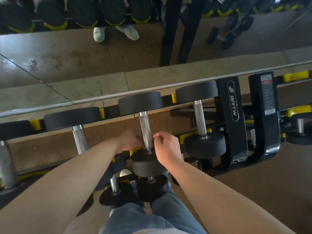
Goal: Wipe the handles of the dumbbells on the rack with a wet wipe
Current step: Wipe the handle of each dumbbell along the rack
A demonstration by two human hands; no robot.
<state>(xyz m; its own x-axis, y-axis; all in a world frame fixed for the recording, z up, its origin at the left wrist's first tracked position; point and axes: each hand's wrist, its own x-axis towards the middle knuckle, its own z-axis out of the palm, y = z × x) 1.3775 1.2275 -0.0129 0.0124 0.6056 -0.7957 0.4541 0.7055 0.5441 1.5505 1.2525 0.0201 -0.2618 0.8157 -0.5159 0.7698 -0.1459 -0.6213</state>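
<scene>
- Against a gym's mirror [67,56], a black-and-yellow rack [233,102] stands on brown floor [270,183];
- neighbouring dumbbells crowd at 9 and 3 o'clock; open floor at 4 o'clock;
- the centre dumbbell [148,163] lies on the rack; the left hand [130,141] curls round its handle [145,127] from 9 o'clock; the right hand [167,149] pinches it from 3.

Dim, warm, even indoor light casts only faint, soft shadows. A pale sheen lies on the mirror [32,62] at upper left, and a sharp glint on the lower curve of the glossy black rack [271,148]. Straight lines bow toward the edges, and the bottom corners look slightly soft.
</scene>
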